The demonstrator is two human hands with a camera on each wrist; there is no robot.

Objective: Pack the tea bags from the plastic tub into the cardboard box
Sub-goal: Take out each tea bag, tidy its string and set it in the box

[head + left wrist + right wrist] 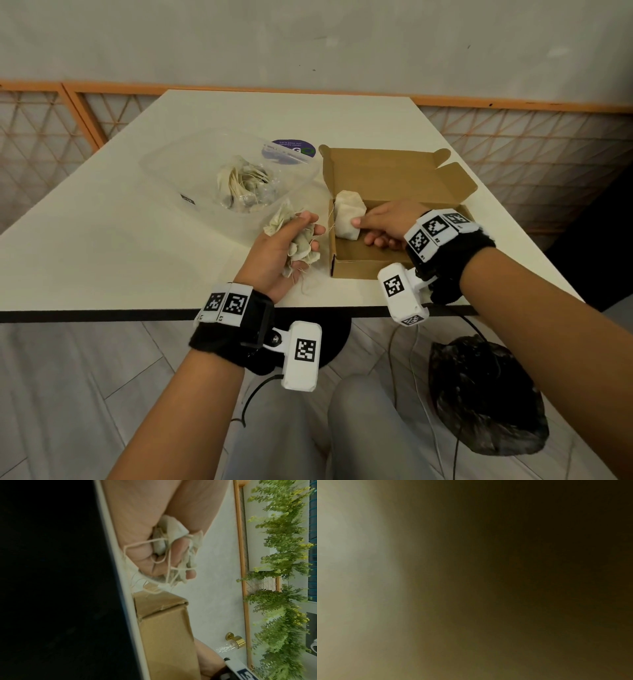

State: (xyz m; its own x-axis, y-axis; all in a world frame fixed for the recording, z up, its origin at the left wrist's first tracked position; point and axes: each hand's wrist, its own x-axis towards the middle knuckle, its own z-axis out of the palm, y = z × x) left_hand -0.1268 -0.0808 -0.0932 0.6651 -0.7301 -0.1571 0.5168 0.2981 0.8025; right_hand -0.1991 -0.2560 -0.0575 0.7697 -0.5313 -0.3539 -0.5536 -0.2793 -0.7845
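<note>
- The left hand rests at the near-left corner of the cardboard box, palm turned inward, fingers curled round a crumpled bunch of tea bags.
- In the left wrist view the same left hand shows its fingers closed on the bunch of tea bags, with pale strings looped over the knuckles and trailing down to the surface.
- The right hand reaches into the cardboard box from the right; thumb and fingers pinch a stack of tea bags that stands upright against the box's left wall.
- The right wrist view is dark and blurred; nothing can be told from it.
- The cardboard box lies open on the surface, lid flap folded back away from the person. In the left wrist view its near corner sits just beside the left hand.
- The plastic tub is clear and stands to the left of the box, just beyond the left hand. A loose heap of tea bags with tangled strings lies inside it.
- A round purple-and-green sticker or lid lies behind the tub, near the far-left corner of the box; which of the two it is cannot be told.
- A black plastic bag sits on the floor below the right forearm.
</note>
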